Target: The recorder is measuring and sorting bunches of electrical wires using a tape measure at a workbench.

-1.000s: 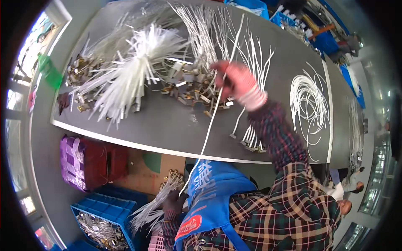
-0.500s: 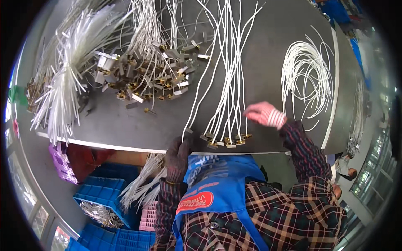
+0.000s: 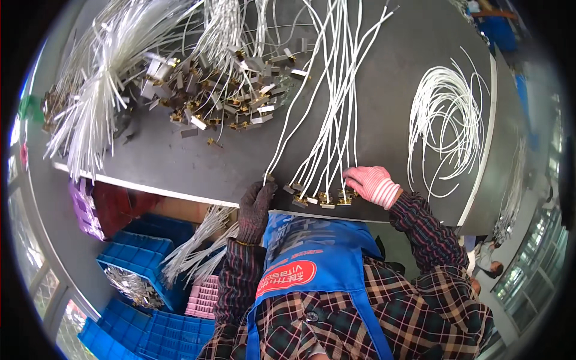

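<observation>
My left hand (image 3: 255,207), in a dark knitted glove, is closed at the table's front edge around the lower end of a white wire (image 3: 282,144). A small metal piece shows at its fingertips. My right hand (image 3: 370,183), in a red-and-white striped glove, pinches the right-hand wire of a spread of long white wires (image 3: 336,108); its fingertips partly hide the wire's end. Small brass and grey metal parts (image 3: 326,199) sit in a row at the near ends of these wires, between my hands.
A heap of metal parts with wires (image 3: 228,102) lies at the back left, beside a bundle of clear-white strands (image 3: 96,120). A loose coil of white wire (image 3: 447,126) lies to the right. Blue crates (image 3: 129,255) and a pink basket (image 3: 203,297) stand below the table's left side.
My right hand has come down and left to the wire end and closed on it. My left hand stays at the left-hand wire. The whole view has shifted slightly.
</observation>
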A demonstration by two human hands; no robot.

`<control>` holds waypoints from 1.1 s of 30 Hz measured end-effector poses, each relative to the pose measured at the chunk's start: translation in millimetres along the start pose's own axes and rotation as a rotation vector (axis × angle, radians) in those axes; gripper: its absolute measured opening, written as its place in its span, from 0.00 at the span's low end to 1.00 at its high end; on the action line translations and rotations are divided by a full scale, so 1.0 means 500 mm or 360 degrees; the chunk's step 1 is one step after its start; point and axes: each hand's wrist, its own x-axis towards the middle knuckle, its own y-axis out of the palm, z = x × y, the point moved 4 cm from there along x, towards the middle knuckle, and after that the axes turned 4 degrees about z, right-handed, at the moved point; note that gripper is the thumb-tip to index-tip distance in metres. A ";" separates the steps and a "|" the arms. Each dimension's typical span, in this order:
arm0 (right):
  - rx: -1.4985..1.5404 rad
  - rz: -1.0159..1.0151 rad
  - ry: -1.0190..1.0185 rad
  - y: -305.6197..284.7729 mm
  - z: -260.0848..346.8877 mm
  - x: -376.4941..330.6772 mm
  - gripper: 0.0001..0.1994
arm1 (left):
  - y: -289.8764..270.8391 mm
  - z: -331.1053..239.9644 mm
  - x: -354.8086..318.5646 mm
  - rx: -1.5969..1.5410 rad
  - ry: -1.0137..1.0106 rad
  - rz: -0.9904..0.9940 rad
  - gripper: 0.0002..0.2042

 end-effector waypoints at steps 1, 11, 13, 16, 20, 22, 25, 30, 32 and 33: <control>0.0016 -0.0089 -0.0053 0.001 0.001 0.000 0.11 | 0.003 -0.002 -0.003 0.0018 -0.0043 0.0003 0.18; -0.0125 -0.0097 -0.0108 -0.020 0.068 0.020 0.13 | -0.010 0.057 -0.008 -0.0047 0.0035 -0.0034 0.19; -0.0084 -0.0149 -0.0184 -0.017 0.071 0.022 0.13 | -0.005 0.043 -0.017 -0.0083 0.0066 -0.0029 0.18; 0.0015 -0.0221 -0.0300 -0.022 0.095 0.026 0.15 | -0.003 0.029 -0.028 -0.0073 0.0021 0.0036 0.18; -0.0187 0.0079 -0.0110 -0.011 0.104 0.041 0.17 | 0.001 0.032 -0.030 -0.0153 0.0020 0.0045 0.19; -0.0236 0.0093 -0.0072 -0.023 0.111 0.042 0.16 | 0.004 0.021 -0.038 -0.0150 0.0031 0.0008 0.19; -0.0090 -0.0104 -0.0343 -0.038 0.137 0.036 0.15 | 0.004 0.039 -0.038 -0.0173 0.0107 0.0006 0.19; -0.0274 0.0045 -0.0285 -0.024 0.161 0.066 0.17 | 0.006 0.048 -0.033 -0.0148 0.0130 -0.0008 0.20; -0.0424 0.0166 -0.0221 -0.028 0.169 0.078 0.18 | 0.005 0.045 -0.035 -0.0149 0.0142 -0.0006 0.20; -0.0449 0.0215 -0.0217 -0.028 0.172 0.082 0.18 | 0.004 0.047 -0.036 -0.0095 0.0110 -0.0025 0.19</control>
